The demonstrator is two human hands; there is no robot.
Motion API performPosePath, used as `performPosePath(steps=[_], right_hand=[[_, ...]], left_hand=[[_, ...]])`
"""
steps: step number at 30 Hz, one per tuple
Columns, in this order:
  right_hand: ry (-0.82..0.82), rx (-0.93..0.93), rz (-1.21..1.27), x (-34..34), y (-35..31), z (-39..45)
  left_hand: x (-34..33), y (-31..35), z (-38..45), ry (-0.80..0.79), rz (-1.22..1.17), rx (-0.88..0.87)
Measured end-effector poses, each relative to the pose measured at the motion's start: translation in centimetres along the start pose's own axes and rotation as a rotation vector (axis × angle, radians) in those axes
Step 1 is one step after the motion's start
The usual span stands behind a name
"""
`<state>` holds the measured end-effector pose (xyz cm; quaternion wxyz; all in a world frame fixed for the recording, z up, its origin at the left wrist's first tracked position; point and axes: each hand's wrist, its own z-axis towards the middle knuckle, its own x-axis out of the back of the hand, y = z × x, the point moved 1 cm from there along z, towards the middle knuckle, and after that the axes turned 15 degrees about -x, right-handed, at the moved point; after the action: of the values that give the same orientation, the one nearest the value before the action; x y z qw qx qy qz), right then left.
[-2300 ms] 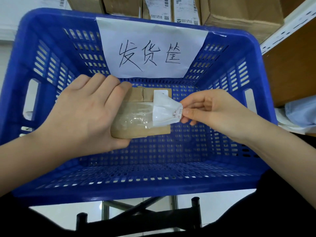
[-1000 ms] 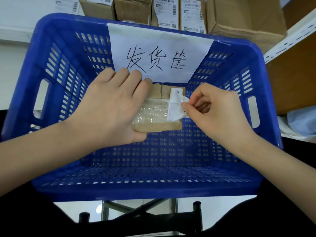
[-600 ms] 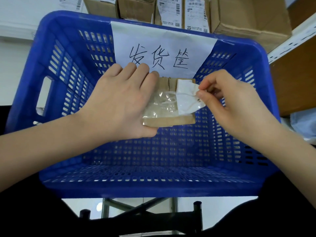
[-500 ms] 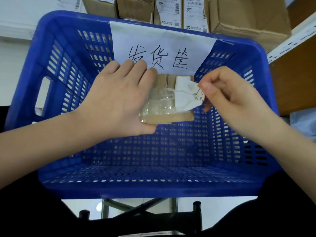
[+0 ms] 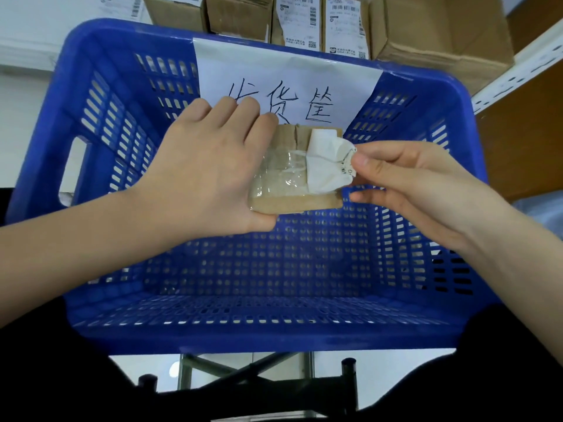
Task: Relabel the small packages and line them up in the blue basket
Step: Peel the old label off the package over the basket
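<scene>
Peeling the old label off a small package

The left hand (image 5: 210, 175) grips the small package (image 5: 295, 178) over the blue basket (image 5: 100, 95) — the right hand (image 5: 405, 184) pinches the half-peeled white label (image 5: 329, 166). Next, I think: pull slowly until it comes off.

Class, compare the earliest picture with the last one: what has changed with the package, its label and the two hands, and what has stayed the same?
The right hand has kept peeling the white label, which is now more crumpled, one corner still stuck at the package's top edge. The left hand has lifted the small package nearer the paper sign. Unchanged: left grips package, right pinches label, above the blue basket.
</scene>
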<state>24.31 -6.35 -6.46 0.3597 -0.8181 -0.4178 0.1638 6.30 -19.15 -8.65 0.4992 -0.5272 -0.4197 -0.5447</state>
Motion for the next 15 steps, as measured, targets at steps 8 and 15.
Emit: performPosePath(steps=[8,15], right_hand=[[-0.006,-0.023,0.004,-0.43,0.51,0.16],[0.046,-0.069,0.028,-0.65,0.73,0.29]], left_hand=[[-0.19,0.06,-0.01,-0.018,0.034,-0.027],[-0.25,0.14,-0.08,-0.022,0.050,-0.041]])
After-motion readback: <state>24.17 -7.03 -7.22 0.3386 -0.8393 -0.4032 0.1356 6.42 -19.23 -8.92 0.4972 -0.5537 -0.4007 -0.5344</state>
